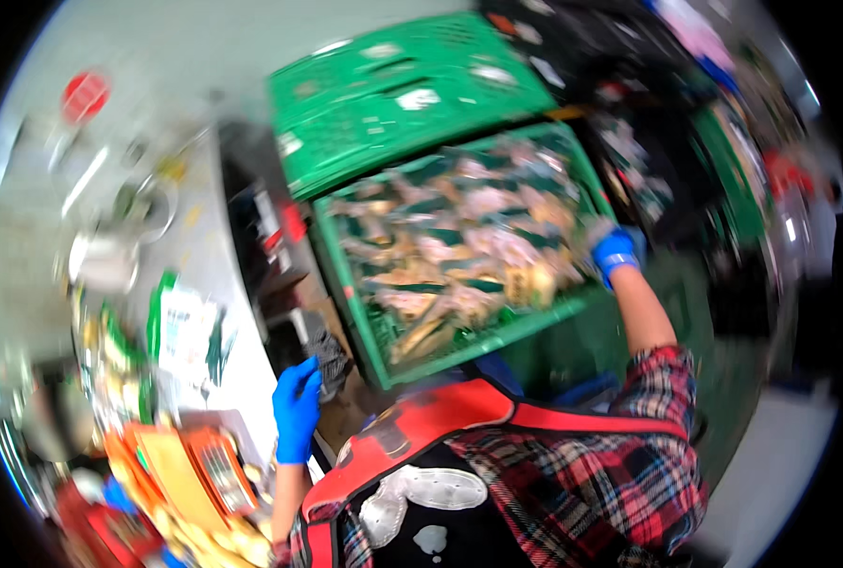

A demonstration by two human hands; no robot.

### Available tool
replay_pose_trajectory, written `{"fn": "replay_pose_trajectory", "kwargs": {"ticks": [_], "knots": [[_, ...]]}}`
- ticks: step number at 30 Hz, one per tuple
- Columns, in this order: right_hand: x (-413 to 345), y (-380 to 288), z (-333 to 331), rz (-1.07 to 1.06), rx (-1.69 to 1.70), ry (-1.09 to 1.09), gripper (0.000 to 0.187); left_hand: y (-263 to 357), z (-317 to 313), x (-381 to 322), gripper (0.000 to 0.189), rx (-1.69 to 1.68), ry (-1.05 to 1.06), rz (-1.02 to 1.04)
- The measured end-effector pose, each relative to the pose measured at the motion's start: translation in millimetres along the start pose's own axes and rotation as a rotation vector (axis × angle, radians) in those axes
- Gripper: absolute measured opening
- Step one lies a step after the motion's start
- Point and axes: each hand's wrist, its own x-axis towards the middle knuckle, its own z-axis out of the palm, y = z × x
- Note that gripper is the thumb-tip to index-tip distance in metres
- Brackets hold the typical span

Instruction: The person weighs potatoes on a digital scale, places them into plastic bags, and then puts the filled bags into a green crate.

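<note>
My right hand [612,250], in a blue glove, is at the right end of an open green plastic crate [464,348]. Its fingertips blur against the clear plastic there, so whether they grip a bag cannot be told. Rows of clear plastic bags [457,241] with pale yellow contents and dark green bands fill most of the crate. My left hand [297,408], also blue-gloved, is raised beside the steel worktop's edge with fingers loosely bent and apart, and nothing visible in it. Close by it lies a dark grey crumpled cloth or glove [328,358].
Another green crate [407,92] stands behind the filled one. The steel worktop [244,355] on the left bears printed packaging sheets [187,330], an orange device with a keypad [216,465] and pale yellow produce [216,547]. Dark crates [592,42] stand at the back right.
</note>
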Motion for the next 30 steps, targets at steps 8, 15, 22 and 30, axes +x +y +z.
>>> {"fn": "replay_pose_trajectory", "kwargs": {"ticks": [8, 15, 22, 30], "knots": [[61.0, -16.4, 12.0, -0.131, -0.102, -0.252, 0.033, -30.8, -30.1, -65.9, 0.025, 0.033, 0.249, -0.098], [153.7, -68.7, -72.9, -0.246, -0.354, -0.318, 0.035, -52.3, -25.8, -139.6, 0.024, 0.040, 0.485, -0.279], [68.8, -328.2, -236.0, -1.054, 0.473, -0.077, 0.037, -73.5, -33.1, -215.6, 0.021, 0.053, 0.785, -0.355], [-143.2, -546.8, -271.7, -1.798, 0.201, -0.120, 0.049, -104.4, -56.9, -352.2, 0.018, 0.000, 1.194, -0.646]]}}
